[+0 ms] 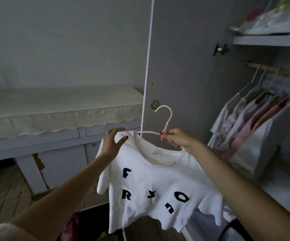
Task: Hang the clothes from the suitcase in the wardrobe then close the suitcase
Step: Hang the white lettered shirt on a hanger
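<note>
Shirt [158, 185]: light, floppy, 1 shoulder on.
Hanger [166, 119]: stiff; take it below the hook.
Right hand [175, 138]: pinching hanger.
Left hand [112, 143]: fingers wide, smoothing shoulder.

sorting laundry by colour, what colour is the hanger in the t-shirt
Pale pink hanger, seen in the head view.
</note>
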